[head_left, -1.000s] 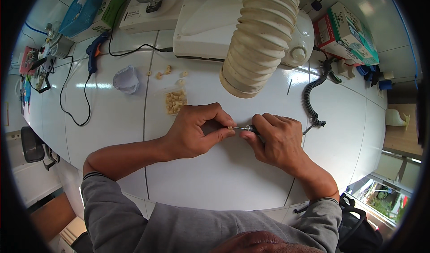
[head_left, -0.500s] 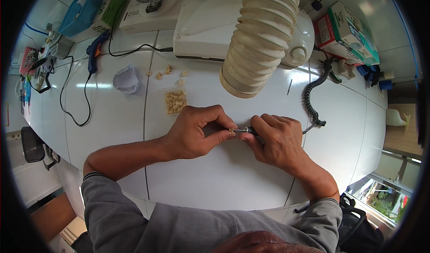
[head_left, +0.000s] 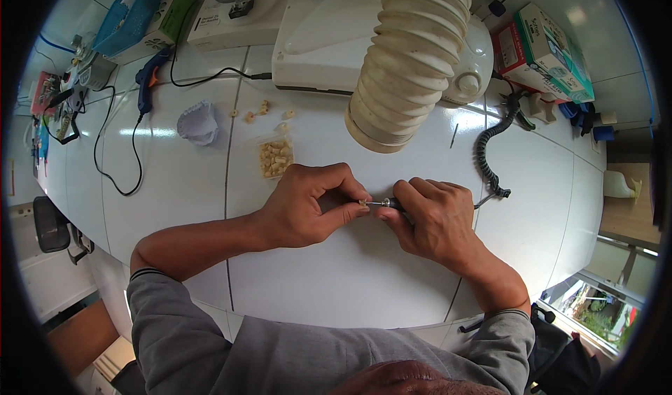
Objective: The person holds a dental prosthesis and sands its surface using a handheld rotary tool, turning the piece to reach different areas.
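My left hand point(head_left: 308, 206) pinches a small yellowish piece point(head_left: 363, 202) between thumb and index finger. My right hand point(head_left: 430, 220) grips a dark rotary handpiece point(head_left: 393, 203), whose thin metal bit touches that piece. Beyond my left hand lies a clear container point(head_left: 275, 158) of several tooth-shaped yellowish pieces, with loose ones point(head_left: 263, 107) farther back. A pale plaster dental cast point(head_left: 199, 122) sits to their left. The handpiece's coiled cord point(head_left: 483, 158) runs behind my right hand.
A ribbed suction hose point(head_left: 406, 59) hangs over the tiled worktop point(head_left: 350, 283) from a white machine point(head_left: 315, 45). At the back left stand a glue gun point(head_left: 150, 80), blue basket point(head_left: 126, 17), boxes point(head_left: 231, 31) and cluttered tools point(head_left: 63, 108). Teal-and-red boxes point(head_left: 539, 52) stand at the back right.
Both hands stay almost in place, with only slight shifts of the fingertips and the bit at the small piece. Nothing else has visibly moved.
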Motion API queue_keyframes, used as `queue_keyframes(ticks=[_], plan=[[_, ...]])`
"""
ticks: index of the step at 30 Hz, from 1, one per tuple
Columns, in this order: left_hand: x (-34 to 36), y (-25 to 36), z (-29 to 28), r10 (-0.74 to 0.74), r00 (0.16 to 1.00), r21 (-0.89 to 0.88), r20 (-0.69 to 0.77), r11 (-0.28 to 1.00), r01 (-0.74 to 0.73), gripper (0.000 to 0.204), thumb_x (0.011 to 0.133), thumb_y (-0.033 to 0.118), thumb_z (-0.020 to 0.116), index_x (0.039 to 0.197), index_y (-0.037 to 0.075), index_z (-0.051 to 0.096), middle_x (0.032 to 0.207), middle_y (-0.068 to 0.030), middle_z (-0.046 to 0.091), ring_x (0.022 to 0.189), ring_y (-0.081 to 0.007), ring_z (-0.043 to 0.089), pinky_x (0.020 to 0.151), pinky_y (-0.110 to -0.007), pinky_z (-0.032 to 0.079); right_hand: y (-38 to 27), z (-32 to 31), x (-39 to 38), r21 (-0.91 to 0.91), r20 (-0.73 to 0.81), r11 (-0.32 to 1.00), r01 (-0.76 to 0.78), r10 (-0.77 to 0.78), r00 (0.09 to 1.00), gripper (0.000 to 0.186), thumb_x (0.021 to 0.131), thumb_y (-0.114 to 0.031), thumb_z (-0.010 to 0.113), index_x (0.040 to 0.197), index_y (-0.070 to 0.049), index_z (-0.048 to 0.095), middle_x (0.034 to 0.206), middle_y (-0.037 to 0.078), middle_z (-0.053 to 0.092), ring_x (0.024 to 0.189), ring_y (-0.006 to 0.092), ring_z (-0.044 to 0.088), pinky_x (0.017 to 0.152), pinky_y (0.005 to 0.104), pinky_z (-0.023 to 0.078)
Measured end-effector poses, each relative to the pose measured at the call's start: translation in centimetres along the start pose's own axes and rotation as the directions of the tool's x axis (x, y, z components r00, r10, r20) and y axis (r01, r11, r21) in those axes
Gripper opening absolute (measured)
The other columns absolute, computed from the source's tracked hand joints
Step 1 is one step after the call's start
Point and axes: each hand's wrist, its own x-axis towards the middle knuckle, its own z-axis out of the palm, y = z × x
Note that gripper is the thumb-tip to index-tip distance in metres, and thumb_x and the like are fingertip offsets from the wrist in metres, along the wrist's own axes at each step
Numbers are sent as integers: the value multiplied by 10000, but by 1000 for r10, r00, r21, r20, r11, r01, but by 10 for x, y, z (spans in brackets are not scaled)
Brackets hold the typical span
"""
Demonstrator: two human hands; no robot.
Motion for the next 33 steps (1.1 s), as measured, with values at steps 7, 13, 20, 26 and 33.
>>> queue_keyframes(ticks=[7, 13, 20, 26, 33], plan=[[1, 2, 0, -31, 1000, -8, 3, 999, 31, 132, 1003, 62, 832, 1035, 2, 720, 984, -86, 819, 918, -142, 795, 836, -308, 646, 0, 1, 0, 10, -9, 1000, -12, 12, 1000, 437, 1020, -486, 789, 846, -123, 620, 660, 2, 560, 526, 214, 613, 487, 371, 448], [0, 1, 1, -17, 1000, -12, 5, 1000, 17, 132, 1002, 61, 833, 1029, 2, 718, 974, -83, 814, 932, -137, 785, 848, -307, 643, -1, 1, 0, -5, -4, 1000, -12, 12, 1000, 441, 1022, -486, 788, 845, -120, 617, 659, 2, 556, 525, 215, 611, 487, 371, 447], [0, 1, 0, -30, 999, -10, 14, 999, 30, 134, 1000, 60, 834, 1025, 1, 716, 955, -81, 810, 917, -135, 777, 849, -308, 631, -1, 0, 0, -2, -6, 1000, -8, 8, 1000, 442, 1017, -486, 794, 846, -119, 616, 664, 3, 560, 528, 214, 615, 488, 370, 448], [1, 7, -3, -41, 998, 46, 47, 998, 39, 121, 995, 14, 832, 1038, -13, 723, 999, -89, 825, 930, -124, 798, 845, -282, 649, 0, 0, 0, -14, 1, 1000, -14, 14, 1000, 442, 1021, -485, 789, 847, -119, 613, 660, 4, 567, 532, 216, 624, 491, 367, 455], [0, 8, -3, -85, 995, 37, 45, 996, 83, 131, 998, 38, 837, 1030, -20, 724, 972, -83, 820, 921, -117, 793, 845, -282, 646, -1, 0, 0, -14, 9, 1000, -24, 24, 1000, 445, 1024, -482, 789, 844, -119, 603, 640, 8, 572, 528, 222, 626, 493, 368, 462]])
